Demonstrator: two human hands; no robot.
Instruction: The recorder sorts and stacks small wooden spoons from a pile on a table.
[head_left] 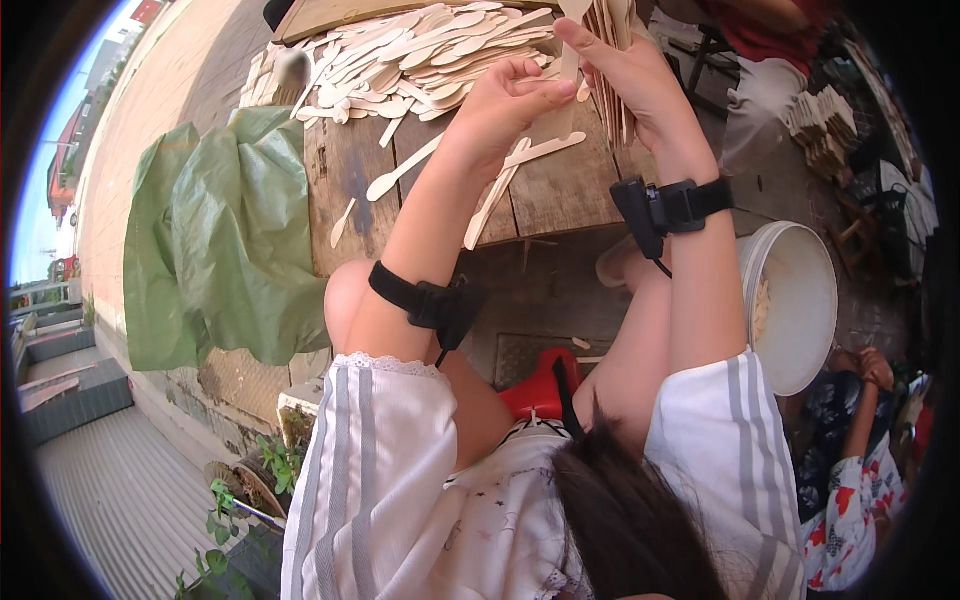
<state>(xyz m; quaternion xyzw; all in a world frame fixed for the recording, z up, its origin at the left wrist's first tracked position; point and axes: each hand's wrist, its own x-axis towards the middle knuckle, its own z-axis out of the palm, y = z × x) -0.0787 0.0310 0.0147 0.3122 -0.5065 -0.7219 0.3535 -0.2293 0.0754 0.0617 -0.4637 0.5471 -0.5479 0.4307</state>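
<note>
Over the wooden table [560, 200], my left hand [512, 108] is closed, thumb and fingertips together at the lower end of a flat wooden spoon [569, 62]. Close beside it, my right hand [640, 88] curls against a bundle of long, thin wooden spoons [612, 22], its thumb stretched toward the single spoon. My palm and wrist hide part of that bundle. A large heap of pale wooden spoons [430, 58] covers the far side of the table. Several loose ones, including one spoon [400, 170], lie nearer, partly behind my left forearm.
Green sheeting [220, 240] hangs at the table's left side. A white bucket [800, 310] with pale pieces inside stands to the right of my right forearm. Stacked wooden pieces [822, 125] lie far right. Other people are at the right, one with hands [872, 368] together.
</note>
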